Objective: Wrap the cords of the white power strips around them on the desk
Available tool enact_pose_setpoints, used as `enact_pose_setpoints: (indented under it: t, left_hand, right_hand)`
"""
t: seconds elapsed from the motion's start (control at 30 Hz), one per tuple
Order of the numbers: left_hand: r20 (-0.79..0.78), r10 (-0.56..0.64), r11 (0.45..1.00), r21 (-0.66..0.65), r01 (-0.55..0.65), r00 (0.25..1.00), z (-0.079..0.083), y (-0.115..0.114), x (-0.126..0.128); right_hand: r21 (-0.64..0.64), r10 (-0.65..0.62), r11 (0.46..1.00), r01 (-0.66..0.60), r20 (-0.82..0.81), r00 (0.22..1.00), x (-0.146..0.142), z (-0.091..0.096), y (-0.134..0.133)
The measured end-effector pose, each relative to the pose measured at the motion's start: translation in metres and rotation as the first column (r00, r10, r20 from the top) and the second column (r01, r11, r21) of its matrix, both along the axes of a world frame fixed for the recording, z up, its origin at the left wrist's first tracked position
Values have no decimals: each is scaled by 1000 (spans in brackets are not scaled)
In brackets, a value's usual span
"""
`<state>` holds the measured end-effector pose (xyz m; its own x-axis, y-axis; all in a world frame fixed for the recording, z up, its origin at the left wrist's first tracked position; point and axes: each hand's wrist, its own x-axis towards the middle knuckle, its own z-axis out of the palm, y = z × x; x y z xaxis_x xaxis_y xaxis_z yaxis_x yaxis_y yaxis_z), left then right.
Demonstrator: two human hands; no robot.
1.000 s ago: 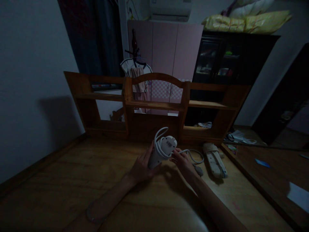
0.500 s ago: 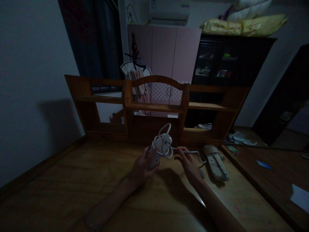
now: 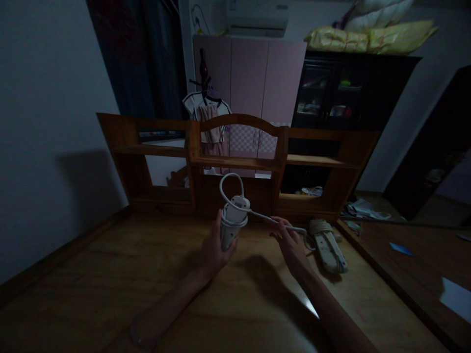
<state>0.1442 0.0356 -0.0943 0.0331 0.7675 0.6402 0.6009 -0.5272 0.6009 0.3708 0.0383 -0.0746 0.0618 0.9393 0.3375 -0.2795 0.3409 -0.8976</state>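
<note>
My left hand [image 3: 217, 250] is wrapped round a white power strip [image 3: 230, 233], held up at a tilt above the wooden table. Turns of its white cord [image 3: 231, 223] go round the strip, and one loop arches up over its far end. From there the cord runs tautly to my right hand [image 3: 289, 242], whose thumb and fingers are closed on it. Past that hand the cord bends down, and its end is not clearly seen. A second power strip [image 3: 331, 252], wound with its own cord, lies on the table right of my right hand.
A wooden shelf unit [image 3: 239, 164] stands along the back of the table [image 3: 110, 274]. On the right is a lower brown surface [image 3: 412, 274] with a blue card [image 3: 400, 249] and a white sheet [image 3: 456, 298]. A wall [image 3: 47, 147] bounds the left side.
My left hand has turned the power strip and moved it slightly left. The cord loop has swung left over its end. The cord between my hands is now longer and straighter.
</note>
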Motion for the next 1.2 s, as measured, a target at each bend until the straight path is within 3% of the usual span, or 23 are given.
enact_pose_setpoints:
  t: [0.23, 0.4, 0.6, 0.87, 1.07, 1.2]
  left_hand:
    - [-61, -21, 1000, 17, 22, 998, -2, 5, -1]
    - [-117, -18, 999, 36, 23, 993, -6, 3, 3]
    - [13, 33, 998, -48, -33, 999, -10, 10, 4]
    - [351, 159, 966, -248, -72, 923, -28, 36, -12]
    - [381, 187, 972, -204, -115, 905, -28, 36, -14]
    - [343, 131, 991, -75, -112, 930, -21, 29, -6]
  right_hand:
    - [-43, 56, 997, -63, -154, 987, 4, 1, 6]
    - [-72, 167, 979, -192, -267, 949, 7, -2, 8]
    - [-91, 248, 953, -289, -315, 916, 10, -2, 6]
    - [-100, 339, 921, -375, -263, 903, 8, -9, 5]
    - [-95, 446, 883, -460, -142, 884, 2, -5, -1]
    - [-132, 485, 862, -489, -65, 872, -3, -1, -5]
